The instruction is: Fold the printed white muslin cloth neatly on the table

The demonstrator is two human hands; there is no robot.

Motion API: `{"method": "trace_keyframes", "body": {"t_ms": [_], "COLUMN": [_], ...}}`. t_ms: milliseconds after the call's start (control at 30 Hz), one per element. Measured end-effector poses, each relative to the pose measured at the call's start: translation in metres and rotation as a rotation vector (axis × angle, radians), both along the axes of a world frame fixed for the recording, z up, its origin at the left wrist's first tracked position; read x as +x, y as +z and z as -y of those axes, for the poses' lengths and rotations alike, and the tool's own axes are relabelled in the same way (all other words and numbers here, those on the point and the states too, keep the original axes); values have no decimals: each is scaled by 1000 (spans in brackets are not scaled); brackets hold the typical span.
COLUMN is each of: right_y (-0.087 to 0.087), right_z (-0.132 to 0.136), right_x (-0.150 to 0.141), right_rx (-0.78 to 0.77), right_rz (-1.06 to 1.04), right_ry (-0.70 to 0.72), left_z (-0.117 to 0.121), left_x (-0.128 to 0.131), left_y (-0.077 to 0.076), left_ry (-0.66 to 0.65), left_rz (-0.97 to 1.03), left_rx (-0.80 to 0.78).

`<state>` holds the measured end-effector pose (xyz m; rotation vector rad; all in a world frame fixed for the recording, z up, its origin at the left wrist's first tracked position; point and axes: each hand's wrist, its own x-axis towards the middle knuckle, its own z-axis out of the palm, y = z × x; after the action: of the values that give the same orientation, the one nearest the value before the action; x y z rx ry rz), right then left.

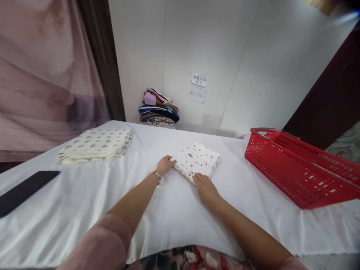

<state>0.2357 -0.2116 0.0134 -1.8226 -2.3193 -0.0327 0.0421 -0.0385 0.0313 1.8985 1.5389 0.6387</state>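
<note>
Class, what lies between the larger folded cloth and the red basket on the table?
In the head view, a smaller folded cloth lies between the larger folded cloth and the red basket, with the left hand and right hand touching it.

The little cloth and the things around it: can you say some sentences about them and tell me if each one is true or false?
1. The left hand and right hand both touch the small cloth. True.
2. The basket is blue. False: the basket is red.
3. The left wrist wears a bracelet. True.
4. The bigger folded cloth is in the basket. False: the bigger folded cloth lies on the table.
5. A paper on the wall says 45-50. True.
</note>
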Motion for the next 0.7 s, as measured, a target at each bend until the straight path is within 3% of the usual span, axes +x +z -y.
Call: {"method": "trace_keyframes", "body": {"t_ms": [133,333,400,467,567,633,700], "right_y": [2,2,12,27,44,45,38], "right_z": [9,43,46,39,18,3,-8], "right_x": [24,56,51,42,29,24,23], "right_rx": [42,33,-4,-21,1,-36,-135], "right_rz": [23,-52,-139,-228,-285,-250,-185], "right_ry": [34,-17,-16,-9,-34,-77,-120], "left_z": [31,97,100,93,79,73,72], "left_x": [-2,-19,-17,-8,13,24,28], "left_y": [5,5,12,18,18,9,-3], "left_ry": [10,-141,-136,-147,-276,-360,-399], "left_rz": [-65,-179,-212,-202,-187,-252,-325], "left_rx": [-42,-8,77,266,532,533,421]}}
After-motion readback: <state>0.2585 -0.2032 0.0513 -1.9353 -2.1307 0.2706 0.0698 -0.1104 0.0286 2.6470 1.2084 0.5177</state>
